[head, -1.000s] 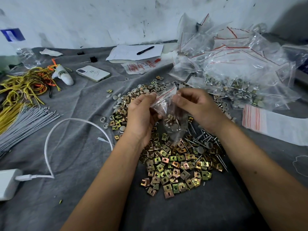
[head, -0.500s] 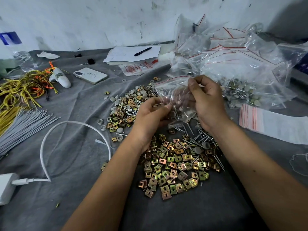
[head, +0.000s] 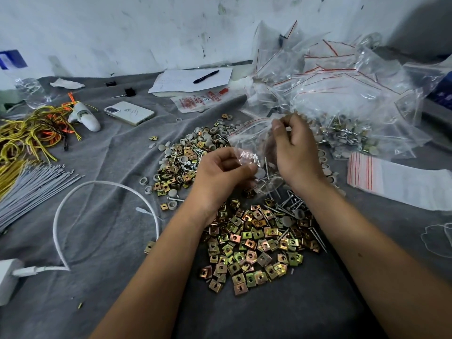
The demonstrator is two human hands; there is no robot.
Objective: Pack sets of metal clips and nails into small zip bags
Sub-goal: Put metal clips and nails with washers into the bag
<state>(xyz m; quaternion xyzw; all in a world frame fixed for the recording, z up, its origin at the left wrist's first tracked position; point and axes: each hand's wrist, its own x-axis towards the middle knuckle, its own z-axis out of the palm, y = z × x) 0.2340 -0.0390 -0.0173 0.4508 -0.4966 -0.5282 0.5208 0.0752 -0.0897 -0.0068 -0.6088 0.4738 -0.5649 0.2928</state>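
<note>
Zip bag [head: 254, 152], small and made of thin crinkled clear plastic with a red seal line, is held up over the counter [head: 110, 236] between both hands. The right hand [head: 296, 152] pinches its upper edge between thumb and curled fingers; the left hand [head: 220, 172] pinches the lower side, fingers curled round the film. Through the plastic you can make out slim threaded nails [head: 266, 172] and a round grey cap, though the rest of the contents blur together.

Directly below, on the wrinkled grey cloth covering the counter, lies a heap of metal clips [head: 252, 245]: small, square, folded plates with a centre hole and an iridescent gold-green-pink plating. Loose nails [head: 291, 204] with flat heads lie at the heap's far right edge. Beyond the left hand a second mound mixes clips with dull grey domed caps [head: 193, 148] and rings.

To the right sits a big glossy pile of filled bags [head: 342, 99], and just beside it a flat stack of empty bags [head: 396, 182] with red stripes. On the left lie a bundle of straight grey ties [head: 34, 184], tangled yellow and orange cords [head: 27, 135], a white looping cable [head: 102, 192], and a white phone [head: 129, 113]. A black pen [head: 206, 76] rests on paper near the scuffed wall.
</note>
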